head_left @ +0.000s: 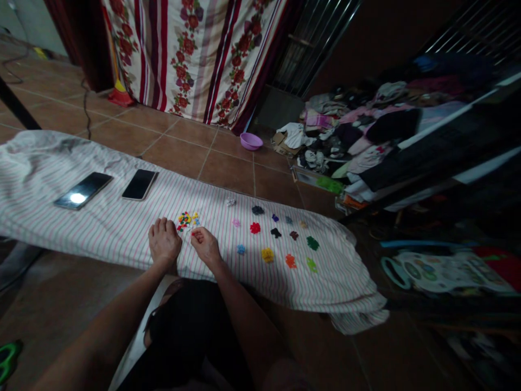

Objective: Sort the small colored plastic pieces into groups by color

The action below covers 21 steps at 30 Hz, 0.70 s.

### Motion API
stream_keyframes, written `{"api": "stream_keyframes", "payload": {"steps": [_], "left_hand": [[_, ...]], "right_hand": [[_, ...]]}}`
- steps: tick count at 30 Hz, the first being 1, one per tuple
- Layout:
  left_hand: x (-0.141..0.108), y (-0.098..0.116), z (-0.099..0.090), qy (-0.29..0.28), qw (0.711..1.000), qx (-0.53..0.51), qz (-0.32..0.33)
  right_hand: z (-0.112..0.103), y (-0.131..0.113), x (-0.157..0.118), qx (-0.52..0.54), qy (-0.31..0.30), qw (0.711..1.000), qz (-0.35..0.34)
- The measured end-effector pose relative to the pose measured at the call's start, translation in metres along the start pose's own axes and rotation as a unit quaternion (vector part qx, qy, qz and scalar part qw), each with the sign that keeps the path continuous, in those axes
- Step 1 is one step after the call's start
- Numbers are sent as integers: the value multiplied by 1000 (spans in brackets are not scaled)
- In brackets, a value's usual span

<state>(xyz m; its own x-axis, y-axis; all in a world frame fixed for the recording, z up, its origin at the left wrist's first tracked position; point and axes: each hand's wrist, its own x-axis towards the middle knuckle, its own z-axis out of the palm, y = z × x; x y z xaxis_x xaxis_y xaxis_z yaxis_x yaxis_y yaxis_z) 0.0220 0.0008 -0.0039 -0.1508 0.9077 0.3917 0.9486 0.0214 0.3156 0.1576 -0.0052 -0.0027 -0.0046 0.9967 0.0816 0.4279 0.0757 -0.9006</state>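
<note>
My left hand (165, 240) rests on the striped cloth (109, 233), palm down with its fingers out, just left of a small mixed-colour pile of beads or similar tiny pieces (184, 220). Right of that pile, my right hand (206, 247) has its thumb and fingers pinched together; anything between them is too small to make out. A few yellow and blue pieces (196, 218) lie just beyond its fingertips. Farther right are several piles sorted by colour, among them a pink pile (236, 222), a red pile (254, 228), a light blue pile (241, 249) and a yellow pile (267, 254).
Two phones (139, 184) lie on the cloth at the left, one reflecting a bright light. More piles, such as the dark green pile (312, 243), reach toward the cloth's right end. Beyond are a purple basin (251, 142), a clothes heap (345, 122) and a floral curtain (187, 54).
</note>
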Motion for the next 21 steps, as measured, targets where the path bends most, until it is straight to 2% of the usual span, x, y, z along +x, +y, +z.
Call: {"api": "stream_keyframes", "payload": {"steps": [6,10,16,21], "left_hand": [[1,-1,2,12,1000,14,4],[1,-2,4,16,1000,15,4],[1,-2,3,12,1000,13,5],[1,-1,3,17,1000,10,2]], "right_hand": [[-6,7,-5,36,3,999,23],[-9,16,-6,103,9,994,45],[-13,18,-9,245,20,963,107],[-22,11,-14,282,40,951,122]]}}
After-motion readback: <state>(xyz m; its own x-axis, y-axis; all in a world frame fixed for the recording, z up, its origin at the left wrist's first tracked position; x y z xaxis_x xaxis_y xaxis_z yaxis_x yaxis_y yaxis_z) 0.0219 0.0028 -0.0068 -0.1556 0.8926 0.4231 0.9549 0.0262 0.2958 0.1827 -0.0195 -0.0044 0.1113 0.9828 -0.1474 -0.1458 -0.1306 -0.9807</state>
